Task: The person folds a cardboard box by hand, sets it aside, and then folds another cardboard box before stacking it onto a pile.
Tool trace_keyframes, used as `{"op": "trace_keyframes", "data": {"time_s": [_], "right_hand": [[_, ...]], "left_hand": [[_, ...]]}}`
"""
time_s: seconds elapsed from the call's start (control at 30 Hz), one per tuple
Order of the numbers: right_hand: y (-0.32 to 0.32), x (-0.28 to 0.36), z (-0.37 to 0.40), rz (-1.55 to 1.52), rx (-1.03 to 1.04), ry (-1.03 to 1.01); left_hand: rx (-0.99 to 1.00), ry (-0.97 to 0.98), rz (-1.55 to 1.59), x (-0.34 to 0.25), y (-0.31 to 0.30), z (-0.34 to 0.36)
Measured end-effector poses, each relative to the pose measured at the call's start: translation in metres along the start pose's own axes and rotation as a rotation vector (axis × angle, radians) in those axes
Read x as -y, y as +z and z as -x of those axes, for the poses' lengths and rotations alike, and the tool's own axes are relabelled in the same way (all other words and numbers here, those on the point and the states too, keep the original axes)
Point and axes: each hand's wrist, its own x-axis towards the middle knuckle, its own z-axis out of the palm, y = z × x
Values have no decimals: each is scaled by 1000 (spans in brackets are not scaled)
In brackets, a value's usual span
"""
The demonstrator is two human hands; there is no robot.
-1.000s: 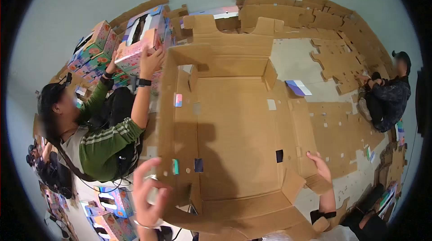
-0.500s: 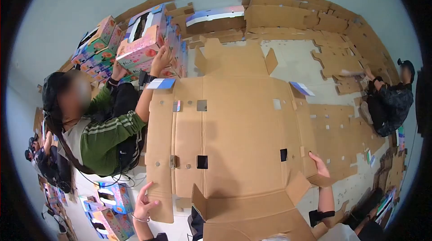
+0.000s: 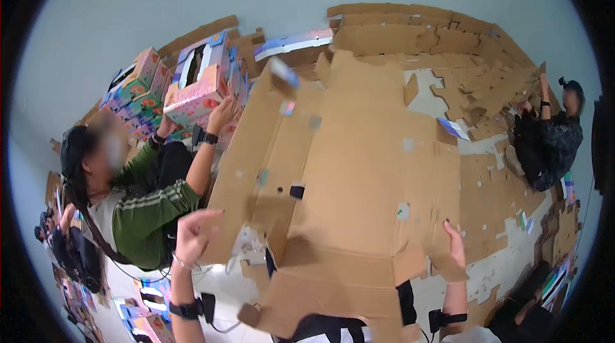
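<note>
Centre frame: large flat brown cardboard sheet (image 3: 359,170), long axis bottom-to-top; right hand (image 3: 456,248) grips its lower-right edge, left hand (image 3: 194,233), half-open and empty, sits just off its lower-left edge.

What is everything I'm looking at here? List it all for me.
big cardboard sheet: one, brown, centre, held up between the hands
flat cardboard: many pieces, brown, on the floor and along the back wall
printed boxes: several, pink, blue and green, stacked upper left
person in green: one, left, hands on the printed boxes
person in dark clothes: one, far right, arm up at cardboard
left hand: open, beside the sheet's left edge
right hand: gripping the sheet's right flap
</note>
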Motion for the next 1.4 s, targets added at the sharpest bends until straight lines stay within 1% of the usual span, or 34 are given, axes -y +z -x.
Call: {"op": "trace_keyframes", "data": {"time_s": [0.03, 0.07, 0.1, 0.13, 0.17, 0.2, 0.23, 0.3, 0.33, 0.4, 0.43, 0.47, 0.5, 0.57, 0.63, 0.7, 0.73, 0.77, 0.8, 0.83, 0.9, 0.93, 0.97, 1.0, 1.03, 1.07, 1.13, 1.17, 1.23, 1.27, 1.3, 1.33, 1.37, 1.4], "right_hand": [[-8, -11, -10, -15, -4, -10], [-21, -30, -29, -87, 36, -48], [-19, -35, -34, -155, 79, -87], [-16, -36, -37, -157, 90, -94], [4, -32, -34, -238, 118, -112], [24, -28, -33, -319, 149, -122], [41, -25, -33, -317, 169, -113], [58, -21, -32, -261, 212, -190], [58, -24, -43, -258, 214, -186], [49, -34, -76, -181, 130, -175], [46, -32, -85, -180, 127, -172], [45, -26, -93, -145, 138, -148], [46, -21, -99, -111, 148, -126], [53, -5, -99, -111, 166, -122], [54, 5, -102, -107, 183, -121], [47, 4, -115, -210, 281, -155], [43, 2, -123, -208, 272, -160], [41, 1, -126, -137, 172, -170], [43, 3, -132, -68, 80, -182], [46, 7, -137, -70, 84, -191], [69, 21, -135, -35, 185, -296], [83, 31, -139, -36, 181, -302], [102, 46, -145, 15, 146, -352], [119, 60, -151, 67, 115, -400], [123, 80, -163, 9, 141, -382], [128, 98, -171, -46, 171, -362], [144, 127, -149, -181, 390, -546], [152, 138, -134, -175, 392, -536], [167, 149, -116, -299, 1125, -695], [162, 142, -123, -297, 1118, -686], [150, 128, -127, -363, 737, -665], [142, 112, -132, -418, 354, -630], [144, 95, -139, -420, 344, -621], [153, 74, -147, -284, 246, -587]], "left_hand": [[56, 108, -165, -28, 1, -28], [58, 187, -212, -47, 0, -58], [55, 265, -258, -67, 0, -86], [-90, 384, -397, -92, 1, -110], [-249, 495, -542, -117, 3, -127], [-322, 581, -351, -139, 8, -140], [-387, 664, -157, -155, 14, -145], [-421, 732, -370, -163, 21, -135], [-375, 551, -251, -159, 37, -114], [-239, 462, -336, -110, 55, -94], [-108, 463, -487, -108, 68, -72], [-26, 409, -389, -78, 77, -59], [55, 343, -503, -55, 85, -41], [132, 254, -492, -40, 105, -7], [147, 231, -431, -33, 121, 13], [122, 171, -475, -31, 131, 27], [92, 180, -486, -22, 133, 30], [99, 181, -483, -19, 134, 34], [49, 183, -584, -18, 134, 34], [-8, 186, -683, -18, 134, 33], [-31, 217, -623, -19, 137, 38], [-48, 272, -662, -17, 141, 43], [-64, 321, -702, -12, 146, 48], [-104, 282, -671, -4, 153, 52], [-87, 286, -671, -2, 155, 49], [-112, 288, -679, -1, 157, 44], [-160, 274, -651, 8, 157, 37], [-178, 265, -616, 15, 152, 33], [-185, 269, -593, 20, 143, 25], [-181, 299, -608, 16, 140, 21], [-173, 331, -625, 10, 136, 18], [-174, 303, -594, 5, 137, 17], [-178, 274, -564, 6, 139, 16], [-122, 242, -579, 12, 138, 20]]}}
